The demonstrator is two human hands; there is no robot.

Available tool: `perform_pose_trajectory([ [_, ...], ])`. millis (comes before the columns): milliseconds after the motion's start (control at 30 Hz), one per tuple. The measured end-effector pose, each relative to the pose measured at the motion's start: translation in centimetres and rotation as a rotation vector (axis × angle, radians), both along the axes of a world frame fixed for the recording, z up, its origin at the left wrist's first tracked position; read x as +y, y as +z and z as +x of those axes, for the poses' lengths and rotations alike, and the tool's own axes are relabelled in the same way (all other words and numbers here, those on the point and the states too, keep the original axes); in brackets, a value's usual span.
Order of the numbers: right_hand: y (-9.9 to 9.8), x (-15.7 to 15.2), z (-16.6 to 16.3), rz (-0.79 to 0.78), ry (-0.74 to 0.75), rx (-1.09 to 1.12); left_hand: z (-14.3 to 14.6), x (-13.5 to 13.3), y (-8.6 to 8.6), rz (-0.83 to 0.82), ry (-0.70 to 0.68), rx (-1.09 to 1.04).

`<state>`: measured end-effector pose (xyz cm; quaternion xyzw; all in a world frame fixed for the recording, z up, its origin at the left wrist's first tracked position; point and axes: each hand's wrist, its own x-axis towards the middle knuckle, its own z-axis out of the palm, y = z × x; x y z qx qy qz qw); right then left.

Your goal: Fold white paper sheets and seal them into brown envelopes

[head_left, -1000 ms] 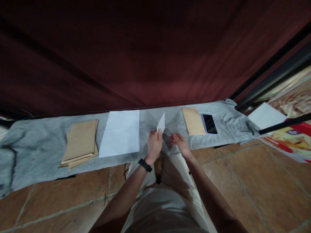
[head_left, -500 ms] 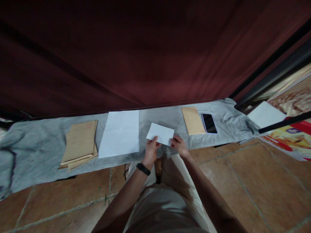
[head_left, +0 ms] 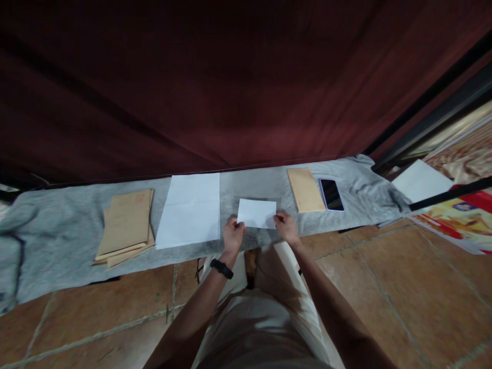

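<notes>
My left hand (head_left: 233,236) and right hand (head_left: 286,228) pinch the small white paper (head_left: 257,212) near opposite ends, between the larger sheets (head_left: 189,211) and the lone envelope (head_left: 306,190), where an uneven pull could crease it.

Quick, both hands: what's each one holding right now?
Left hand: closed on the left end of the small white paper.
Right hand: closed on its right end.
</notes>
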<state>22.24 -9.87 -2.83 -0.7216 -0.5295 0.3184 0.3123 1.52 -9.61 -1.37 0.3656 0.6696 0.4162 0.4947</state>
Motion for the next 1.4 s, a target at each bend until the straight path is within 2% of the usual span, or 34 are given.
perform_pose_trajectory([
  [200,0.9,0.1,-0.6,-0.067,0.008,-0.264,-0.3,0.1,0.3,-0.077,-0.107,0.140],
  [433,1.6,-0.4,-1.8,-0.118,0.033,-0.440,-0.5,0.2,0.9,-0.123,-0.226,0.287],
  [500,1.6,-0.8,-2.1,-0.081,0.024,-0.468,-0.6,0.2,1.1,-0.131,-0.255,0.331],
  [667,1.1,-2.1,-2.8,0.125,0.036,-0.525,-0.4,-0.1,2.0,-0.137,-0.291,0.471],
  [833,0.3,-3.8,-3.8,0.410,0.307,-0.465,0.2,-0.6,3.0,-0.136,-0.293,0.588],
  [933,-0.3,-5.0,-4.8,0.450,0.453,-0.459,0.5,-0.9,3.4,-0.127,-0.293,0.700],
  [1033,-0.7,-6.0,-5.5,0.440,0.540,-0.494,0.6,-1.3,3.4,-0.104,-0.314,0.832],
  [1267,-0.3,-6.3,-5.3,0.402,0.587,-0.545,-0.4,-3.0,1.8,0.055,-0.314,1.028],
  [1400,-0.5,-6.3,-5.2,0.376,0.600,-0.540,-0.7,-4.4,1.0,0.400,-0.543,0.987],
])
